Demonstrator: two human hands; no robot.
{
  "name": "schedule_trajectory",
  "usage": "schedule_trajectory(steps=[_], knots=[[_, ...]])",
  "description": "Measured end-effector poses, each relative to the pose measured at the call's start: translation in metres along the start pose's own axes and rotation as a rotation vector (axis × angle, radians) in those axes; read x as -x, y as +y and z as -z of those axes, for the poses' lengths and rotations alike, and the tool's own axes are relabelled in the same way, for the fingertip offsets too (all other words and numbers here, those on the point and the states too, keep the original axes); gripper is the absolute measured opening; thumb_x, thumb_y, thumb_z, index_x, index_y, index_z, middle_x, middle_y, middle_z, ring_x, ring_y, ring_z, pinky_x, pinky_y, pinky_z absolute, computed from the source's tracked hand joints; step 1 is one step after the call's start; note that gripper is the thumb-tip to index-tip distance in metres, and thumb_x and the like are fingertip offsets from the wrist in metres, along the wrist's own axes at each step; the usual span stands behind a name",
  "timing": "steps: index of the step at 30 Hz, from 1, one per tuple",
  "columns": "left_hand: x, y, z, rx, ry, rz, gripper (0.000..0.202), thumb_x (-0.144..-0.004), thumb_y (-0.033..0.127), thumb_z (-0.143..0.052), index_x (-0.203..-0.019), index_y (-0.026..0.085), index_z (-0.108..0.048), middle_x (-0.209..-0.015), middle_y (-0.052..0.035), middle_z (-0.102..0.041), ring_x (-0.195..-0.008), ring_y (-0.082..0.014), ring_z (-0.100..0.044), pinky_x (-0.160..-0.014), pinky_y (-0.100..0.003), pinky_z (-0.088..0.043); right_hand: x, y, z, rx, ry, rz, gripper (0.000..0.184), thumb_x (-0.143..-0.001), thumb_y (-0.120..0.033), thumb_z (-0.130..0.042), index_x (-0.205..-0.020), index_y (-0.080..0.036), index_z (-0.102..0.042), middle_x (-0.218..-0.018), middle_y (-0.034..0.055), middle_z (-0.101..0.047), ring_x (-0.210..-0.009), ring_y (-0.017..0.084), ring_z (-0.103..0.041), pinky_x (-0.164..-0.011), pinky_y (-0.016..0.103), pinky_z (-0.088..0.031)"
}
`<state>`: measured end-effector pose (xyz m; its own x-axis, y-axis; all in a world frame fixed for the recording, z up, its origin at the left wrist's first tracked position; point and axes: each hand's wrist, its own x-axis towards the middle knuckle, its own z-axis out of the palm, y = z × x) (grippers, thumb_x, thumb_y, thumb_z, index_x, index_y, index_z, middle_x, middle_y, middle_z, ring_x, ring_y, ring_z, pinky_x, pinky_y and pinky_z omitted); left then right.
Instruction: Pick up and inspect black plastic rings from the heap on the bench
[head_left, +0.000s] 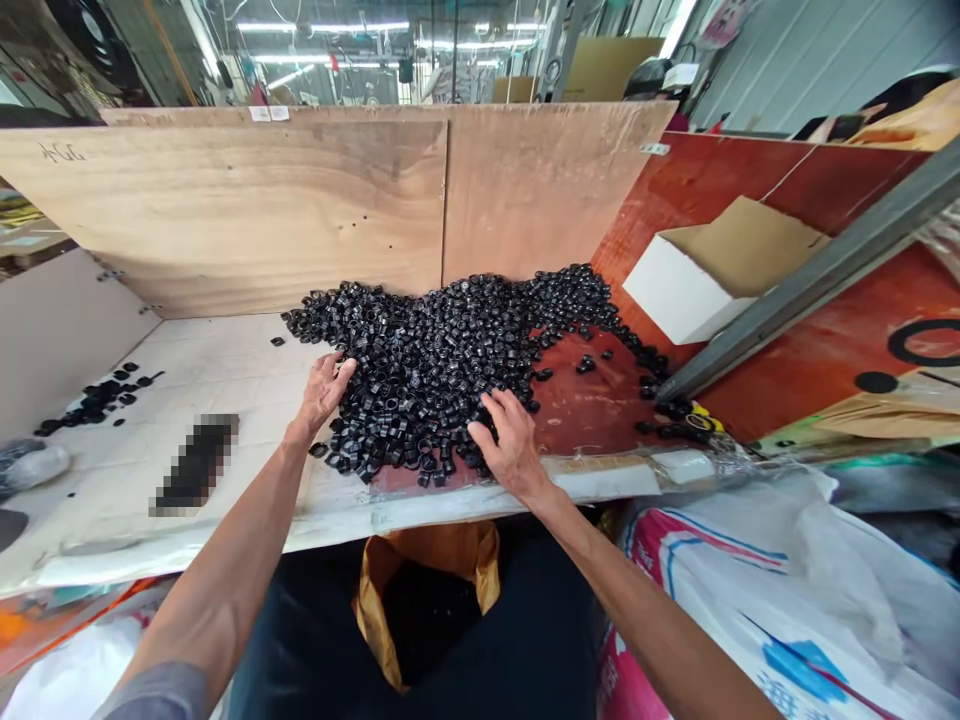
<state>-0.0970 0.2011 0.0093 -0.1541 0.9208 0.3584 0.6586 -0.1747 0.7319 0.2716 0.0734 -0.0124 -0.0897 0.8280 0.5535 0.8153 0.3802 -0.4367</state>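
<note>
Head view: left hand and right hand open, fingers spread, pressing the near edge of a glossy, jumbled heap of black plastic rings, nothing gripped. Most rings lie heaped mid-table; a small cluster sits apart near the left edge, below the plywood back board.

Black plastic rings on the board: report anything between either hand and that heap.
Nothing visible stands in the way: the left hand and the right hand both touch the edge of the heap of black plastic rings.
</note>
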Motion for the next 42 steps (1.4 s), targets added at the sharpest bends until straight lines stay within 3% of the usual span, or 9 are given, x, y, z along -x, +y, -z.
schedule_trajectory(steps=[5, 9, 14, 18, 22, 26, 29, 38, 42], knots=[[0.032, 0.002, 0.014, -0.152, 0.0, -0.119, 0.05, -0.098, 0.065, -0.046, -0.122, 0.025, -0.065, -0.126, -0.0136, -0.065, -0.133, -0.0349, -0.051, -0.118, -0.056, -0.037, 0.021, -0.017, -0.014, 0.209, -0.161, 0.004, 0.062, -0.103, -0.049, -0.053, -0.156, -0.016, -0.045, -0.164, 0.0215, -0.037, -0.152, 0.046, -0.025, -0.113, 0.069, -0.029], [0.052, 0.015, 0.017, -0.22, 0.02, -0.155, 0.048, -0.101, 0.058, -0.044, -0.123, 0.02, -0.063, -0.128, -0.0169, -0.062, -0.129, -0.0345, -0.053, -0.113, -0.056, -0.042, 0.003, -0.021, -0.026, 0.195, -0.103, 0.007, 0.06, -0.102, -0.046, -0.056, -0.15, -0.011, -0.049, -0.162, 0.0272, -0.036, -0.15, 0.051, -0.024, -0.111, 0.074, -0.027], [0.092, 0.066, 0.028, -0.199, 0.163, -0.312, 0.032, -0.099, 0.048, -0.056, -0.111, 0.02, -0.067, -0.116, -0.0127, -0.066, -0.115, -0.0304, -0.06, -0.104, -0.048, -0.05, 0.018, -0.036, -0.005, -0.227, 0.037, 0.121, 0.03, -0.101, -0.035, -0.056, -0.123, -0.016, -0.061, -0.132, 0.0195, -0.059, -0.124, 0.033, -0.056, -0.104, 0.052, -0.047], [0.163, 0.11, 0.017, -0.08, -0.258, -0.327, 0.016, -0.1, 0.037, -0.059, -0.095, 0.025, -0.067, -0.086, -0.001, -0.065, -0.077, -0.018, -0.065, -0.073, -0.031, -0.055, 0.042, -0.052, 0.004, -0.458, -0.142, 0.22, 0.013, -0.096, -0.021, -0.056, -0.109, -0.021, -0.06, -0.102, 0.0083, -0.061, -0.09, 0.023, -0.063, -0.082, 0.036, -0.055], [0.207, 0.118, -0.014, -0.145, -0.316, -0.363, 0.014, -0.095, 0.025, -0.065, -0.108, 0.024, -0.067, -0.093, -0.0027, -0.067, -0.083, -0.0194, -0.069, -0.076, -0.032, -0.057, 0.047, -0.06, -0.01, -0.379, -0.225, 0.21, 0.02, -0.092, -0.013, -0.059, -0.11, -0.021, -0.061, -0.102, 0.0069, -0.061, -0.092, 0.023, -0.064, -0.083, 0.035, -0.056], [0.206, 0.104, -0.033, -0.189, -0.263, -0.313, 0.013, -0.094, 0.017, -0.062, -0.103, 0.025, -0.069, -0.094, -0.0041, -0.069, -0.088, -0.0223, -0.071, -0.08, -0.035, -0.058, 0.044, -0.058, -0.02, -0.334, -0.159, 0.08, 0.018, -0.093, -0.008, -0.055, -0.102, -0.021, -0.063, -0.098, 0.0067, -0.06, -0.093, 0.023, -0.065, -0.084, 0.035, -0.056], [0.202, 0.097, -0.036, -0.149, -0.211, -0.259, 0.011, -0.093, 0.018, -0.063, -0.1, 0.025, -0.068, -0.092, -0.0043, -0.068, -0.084, -0.0227, -0.071, -0.076, -0.035, -0.059, 0.044, -0.057, -0.018, -0.358, -0.121, 0.028, 0.028, -0.088, -0.004, -0.055, -0.111, -0.02, -0.062, -0.103, 0.0081, -0.06, -0.093, 0.023, -0.065, -0.085, 0.035, -0.057], [0.208, 0.099, -0.041, -0.124, -0.187, -0.227, 0.013, -0.09, 0.018, -0.064, -0.1, 0.025, -0.068, -0.095, -0.0058, -0.071, -0.083, -0.0231, -0.071, -0.076, -0.035, -0.057, 0.042, -0.06, -0.016, -0.253, -0.202, 0.033, 0.023, -0.092, -0.01, -0.057, -0.111, -0.022, -0.064, -0.105, 0.0082, -0.064, -0.098, 0.025, -0.066, -0.088, 0.036, -0.057], [0.209, 0.099, -0.038, -0.024, -0.221, -0.119, 0.012, -0.089, 0.023, -0.065, -0.101, 0.024, -0.069, -0.091, -0.0045, -0.075, -0.075, -0.0215, -0.07, -0.074, -0.036, -0.056, 0.047, -0.055, -0.014, -0.343, -0.185, 0.05, 0.024, -0.095, -0.014, -0.058, -0.117, -0.02, -0.064, -0.105, 0.0089, -0.069, -0.091, 0.023, -0.069, -0.086, 0.036, -0.057]])
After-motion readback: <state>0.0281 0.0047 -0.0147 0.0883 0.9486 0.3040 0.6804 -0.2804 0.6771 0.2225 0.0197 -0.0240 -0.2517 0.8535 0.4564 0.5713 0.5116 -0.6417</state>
